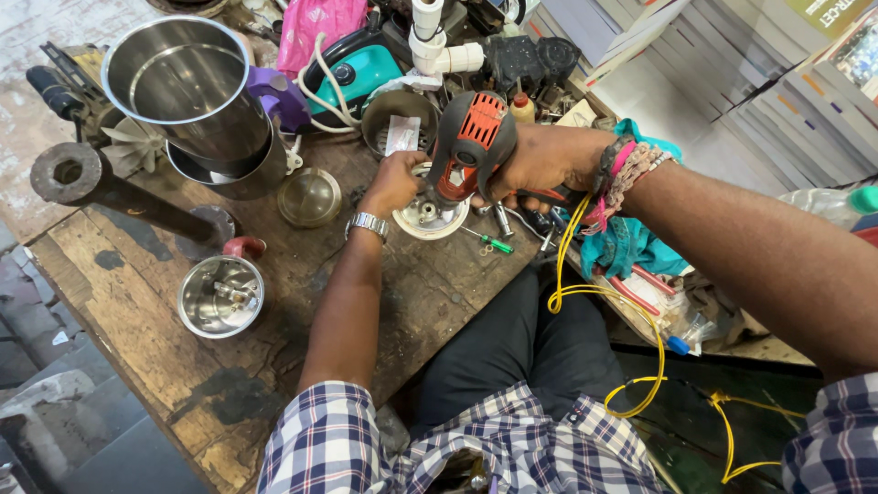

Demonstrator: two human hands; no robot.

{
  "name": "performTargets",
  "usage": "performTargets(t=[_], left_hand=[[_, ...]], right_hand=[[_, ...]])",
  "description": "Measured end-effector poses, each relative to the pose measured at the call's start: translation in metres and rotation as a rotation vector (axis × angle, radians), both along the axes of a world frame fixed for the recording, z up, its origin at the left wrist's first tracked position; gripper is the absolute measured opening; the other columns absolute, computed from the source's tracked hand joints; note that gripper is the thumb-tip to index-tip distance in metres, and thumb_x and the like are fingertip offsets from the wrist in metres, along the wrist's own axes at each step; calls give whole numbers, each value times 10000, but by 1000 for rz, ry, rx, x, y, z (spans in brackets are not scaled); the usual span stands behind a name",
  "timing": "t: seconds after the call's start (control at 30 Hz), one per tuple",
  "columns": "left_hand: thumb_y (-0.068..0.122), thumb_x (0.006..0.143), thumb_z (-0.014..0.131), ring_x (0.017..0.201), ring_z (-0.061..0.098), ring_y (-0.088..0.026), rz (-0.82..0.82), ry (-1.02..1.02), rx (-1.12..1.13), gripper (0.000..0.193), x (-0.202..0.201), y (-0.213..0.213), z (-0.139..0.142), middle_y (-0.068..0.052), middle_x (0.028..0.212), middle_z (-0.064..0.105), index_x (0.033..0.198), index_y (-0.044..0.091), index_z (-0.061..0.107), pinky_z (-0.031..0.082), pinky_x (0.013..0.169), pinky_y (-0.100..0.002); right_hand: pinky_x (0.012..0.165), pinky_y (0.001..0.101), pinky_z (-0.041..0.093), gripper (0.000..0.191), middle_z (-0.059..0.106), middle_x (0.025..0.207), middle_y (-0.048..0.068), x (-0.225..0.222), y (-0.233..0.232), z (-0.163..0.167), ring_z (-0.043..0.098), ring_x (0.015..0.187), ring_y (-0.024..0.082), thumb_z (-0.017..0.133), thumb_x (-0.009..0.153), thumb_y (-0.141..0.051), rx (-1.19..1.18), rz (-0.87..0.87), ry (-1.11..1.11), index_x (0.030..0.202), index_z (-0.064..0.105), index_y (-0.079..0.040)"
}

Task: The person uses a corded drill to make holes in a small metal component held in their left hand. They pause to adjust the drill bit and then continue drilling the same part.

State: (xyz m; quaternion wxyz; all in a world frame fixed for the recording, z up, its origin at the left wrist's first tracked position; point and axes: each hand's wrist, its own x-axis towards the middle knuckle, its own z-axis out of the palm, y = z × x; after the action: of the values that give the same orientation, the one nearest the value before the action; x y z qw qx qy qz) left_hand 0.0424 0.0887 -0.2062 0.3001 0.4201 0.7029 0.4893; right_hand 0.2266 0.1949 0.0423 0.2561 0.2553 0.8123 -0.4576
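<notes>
My right hand (pixel 545 163) grips a red and black electric drill (pixel 470 144), its nose pointing down onto a round white base part (pixel 428 218) lying on the worn wooden workbench (pixel 274 357). My left hand (pixel 395 180), with a metal watch on the wrist, holds the far rim of that white part. A yellow cable (pixel 599 297) runs from the drill down across my lap.
Large steel jars (pixel 187 87) stand at the back left. A small steel jar with a red handle (pixel 221 295) and a metal lid (pixel 309 197) lie left. A green-handled screwdriver (pixel 489 241), red pliers (pixel 640 288), a teal cloth (pixel 622 247), and cluttered parts sit behind and right.
</notes>
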Motion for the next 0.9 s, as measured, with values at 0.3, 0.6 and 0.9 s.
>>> performTargets(t=[0.3, 0.6, 0.9], left_hand=[[-39, 737, 729, 937, 740, -172, -8, 7, -27, 448, 2, -1, 8, -147, 1061, 788, 1181, 22, 727, 548, 856, -321], [-32, 731, 715, 931, 749, -189, -9, 44, -49, 465, 3, -2, 13, -161, 1044, 782, 1191, 29, 729, 545, 860, -326], [-47, 703, 690, 888, 751, -193, -18, 34, -47, 468, 0, 0, 10, -158, 1000, 788, 1161, 37, 740, 560, 823, -332]], right_hand=[[443, 272, 491, 243, 663, 730, 8, 1, 1, 1, 588, 561, 97, 796, 804, -204, 4, 14, 8, 969, 722, -41], [422, 281, 465, 248, 658, 725, 42, 0, -3, 7, 563, 505, 123, 802, 818, -196, 38, -5, -46, 986, 710, -40], [450, 270, 495, 283, 713, 819, -1, 1, -4, 5, 579, 543, 105, 738, 751, -54, -29, -39, -25, 1033, 739, -69]])
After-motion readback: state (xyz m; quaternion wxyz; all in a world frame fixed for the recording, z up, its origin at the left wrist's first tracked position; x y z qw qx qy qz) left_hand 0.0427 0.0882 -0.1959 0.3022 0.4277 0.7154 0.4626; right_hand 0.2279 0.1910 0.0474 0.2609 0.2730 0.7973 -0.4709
